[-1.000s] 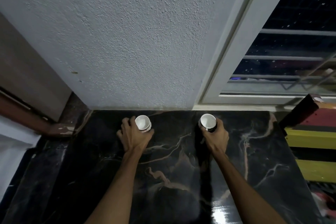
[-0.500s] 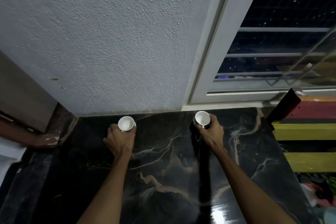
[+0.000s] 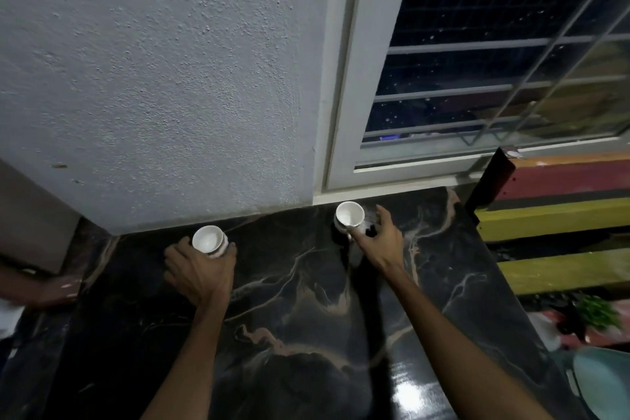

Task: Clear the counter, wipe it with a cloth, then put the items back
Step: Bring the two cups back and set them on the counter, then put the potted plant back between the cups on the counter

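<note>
Left hand (image 3: 199, 269) grips one cup (image 3: 208, 241) near the wall (image 3: 153, 78); right hand (image 3: 378, 242), fingers spread, touches another cup (image 3: 349, 215).

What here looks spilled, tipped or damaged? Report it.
Nothing stands out. Both white cups sit upright at the back of the black marble counter, with no spill visible. The left hand wraps the left cup; the right hand is at the right cup, fingers partly spread.
</note>
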